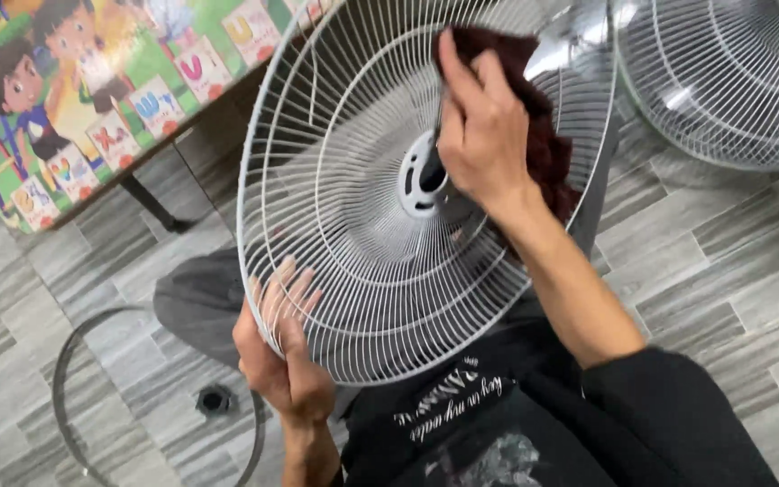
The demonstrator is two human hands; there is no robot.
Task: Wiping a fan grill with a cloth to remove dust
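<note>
A white wire fan guard [353,243] is tilted in front of me, its round hub [421,176] near the middle. My left hand [283,356] grips its lower rim, fingers curled behind the wires. My right hand [480,126] reaches into the guard's upper part and presses a dark red cloth [547,149] against the wires beside the hub. A grey fan blade [574,41] shows behind the cloth at the top.
A second white fan guard [723,81] lies at the top right on the grey tiled floor [732,271]. A thin dark ring [65,361] and a small black cap [215,399] lie at the lower left. A low table with a colourful cartoon top [92,99] stands at the upper left.
</note>
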